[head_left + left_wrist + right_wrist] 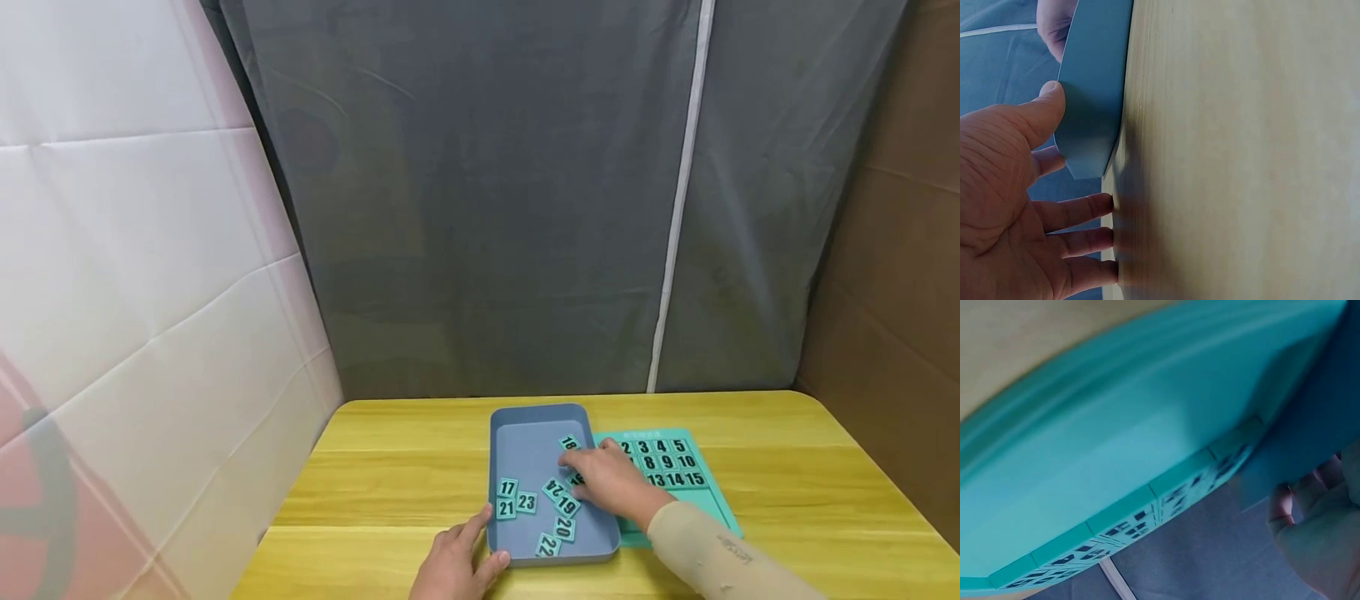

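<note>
Tiles point(527, 502), square, turquoise and black-numbered, lie below and just beside the right hand point(613, 482), inside one shallow, rectangular blue-grey tray point(525, 446); nine show. One turquoise rectangular board point(697, 498), partly hidden, bears three rows of similar tiles. The right hand's thumb and fingers stand moderately apart around tile 16, contact unclear. The left hand point(453, 562), fingers spread, touches the tray's near-left corner.

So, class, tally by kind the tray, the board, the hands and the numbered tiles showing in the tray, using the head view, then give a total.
Blue-grey tray: 1
Turquoise board: 1
Hands: 2 (left hand, right hand)
Numbered tiles showing in the tray: 9, one partly covered
Total: 13
</note>
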Available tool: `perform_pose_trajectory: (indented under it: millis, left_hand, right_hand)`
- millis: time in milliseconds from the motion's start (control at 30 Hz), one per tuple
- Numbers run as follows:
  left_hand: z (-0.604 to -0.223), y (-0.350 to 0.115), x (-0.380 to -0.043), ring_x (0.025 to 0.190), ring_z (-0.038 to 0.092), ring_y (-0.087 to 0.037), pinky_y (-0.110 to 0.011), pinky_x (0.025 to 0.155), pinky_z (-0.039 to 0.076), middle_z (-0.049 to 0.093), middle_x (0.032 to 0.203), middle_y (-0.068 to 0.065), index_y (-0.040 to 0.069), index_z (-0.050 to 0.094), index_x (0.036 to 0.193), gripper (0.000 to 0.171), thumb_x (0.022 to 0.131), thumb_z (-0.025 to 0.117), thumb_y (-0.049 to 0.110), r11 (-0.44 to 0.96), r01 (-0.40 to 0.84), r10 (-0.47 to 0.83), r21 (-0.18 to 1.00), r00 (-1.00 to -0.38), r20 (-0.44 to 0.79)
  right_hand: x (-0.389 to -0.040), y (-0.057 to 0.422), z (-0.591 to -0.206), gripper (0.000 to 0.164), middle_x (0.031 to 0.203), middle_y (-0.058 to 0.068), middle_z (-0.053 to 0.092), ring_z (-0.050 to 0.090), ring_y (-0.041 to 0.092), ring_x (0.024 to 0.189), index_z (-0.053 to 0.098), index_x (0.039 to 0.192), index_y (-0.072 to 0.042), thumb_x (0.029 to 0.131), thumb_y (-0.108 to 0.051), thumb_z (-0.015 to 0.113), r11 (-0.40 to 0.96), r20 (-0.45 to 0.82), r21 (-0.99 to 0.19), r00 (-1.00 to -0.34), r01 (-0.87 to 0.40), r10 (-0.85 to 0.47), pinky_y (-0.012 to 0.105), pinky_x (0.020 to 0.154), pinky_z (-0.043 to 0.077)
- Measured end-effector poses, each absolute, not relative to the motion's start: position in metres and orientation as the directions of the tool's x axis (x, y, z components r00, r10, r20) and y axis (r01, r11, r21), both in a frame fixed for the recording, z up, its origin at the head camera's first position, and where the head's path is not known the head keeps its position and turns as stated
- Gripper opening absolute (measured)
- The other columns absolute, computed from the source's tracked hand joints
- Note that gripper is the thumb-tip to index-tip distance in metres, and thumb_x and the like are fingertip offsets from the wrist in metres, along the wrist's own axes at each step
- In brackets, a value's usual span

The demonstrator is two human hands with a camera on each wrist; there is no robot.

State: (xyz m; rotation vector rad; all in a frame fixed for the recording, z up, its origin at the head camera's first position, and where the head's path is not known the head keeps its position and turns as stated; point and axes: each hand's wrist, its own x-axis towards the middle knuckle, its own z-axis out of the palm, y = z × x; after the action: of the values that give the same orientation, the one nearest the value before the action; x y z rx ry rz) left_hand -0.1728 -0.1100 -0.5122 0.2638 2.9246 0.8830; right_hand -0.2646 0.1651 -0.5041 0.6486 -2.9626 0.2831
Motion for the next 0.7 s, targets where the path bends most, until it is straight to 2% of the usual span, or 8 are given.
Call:
perform_pose_trajectory:
  millis: [133, 267, 367, 700]
  left_hand:
    - [-0.512, -0.109, -0.173, 0.12, 0.056, -0.044, -0.062, 0.092, 0.05, 0.061, 0.13, -0.023, 0.023, 0.05, 0.145, 0.07, 0.086, 0.069, 0.055, 0.822, 0.134, 0.18, 0.553, -0.983, -0.03]
    - [-0.512, -0.109, -0.173, 0.119, 0.057, -0.044, -0.062, 0.092, 0.05, 0.061, 0.129, -0.023, 0.022, 0.051, 0.145, 0.069, 0.086, 0.07, 0.053, 0.822, 0.141, 0.18, 0.551, -0.984, -0.016]
    - [-0.514, -0.109, -0.174, 0.118, 0.057, -0.045, -0.062, 0.091, 0.05, 0.062, 0.128, -0.024, 0.021, 0.051, 0.145, 0.069, 0.086, 0.07, 0.053, 0.82, 0.154, 0.189, 0.551, -0.982, -0.006]
    - [-0.513, -0.111, -0.176, 0.116, 0.057, -0.048, -0.064, 0.089, 0.051, 0.062, 0.128, -0.026, 0.017, 0.051, 0.145, 0.069, 0.088, 0.069, 0.052, 0.809, 0.185, 0.226, 0.558, -0.974, -0.004]
  right_hand:
    - [-0.266, 0.164, -0.508, 0.038, 0.111, -0.009, 0.075, 0.066, 0.012, 0.095, 0.071, 0.11, -0.023, 0.075, -0.03, 0.083, 0.901, 0.11, -0.206, -0.924, -0.381, -0.366, 0.036, 0.084, 0.04]
    - [-0.265, 0.164, -0.511, 0.033, 0.11, -0.008, 0.075, 0.061, 0.016, 0.094, 0.072, 0.108, -0.022, 0.076, -0.019, 0.083, 0.902, 0.093, -0.276, -0.943, -0.334, -0.32, 0.039, 0.085, 0.047]
    - [-0.265, 0.165, -0.515, 0.033, 0.108, -0.006, 0.075, 0.064, 0.018, 0.096, 0.072, 0.108, -0.021, 0.076, -0.014, 0.082, 0.891, 0.114, -0.306, -0.942, -0.335, -0.315, 0.04, 0.087, 0.051]
    - [-0.266, 0.165, -0.52, 0.038, 0.108, -0.002, 0.076, 0.07, 0.02, 0.101, 0.069, 0.113, -0.015, 0.077, -0.016, 0.082, 0.885, 0.162, -0.325, -0.941, -0.335, -0.297, 0.043, 0.093, 0.052]
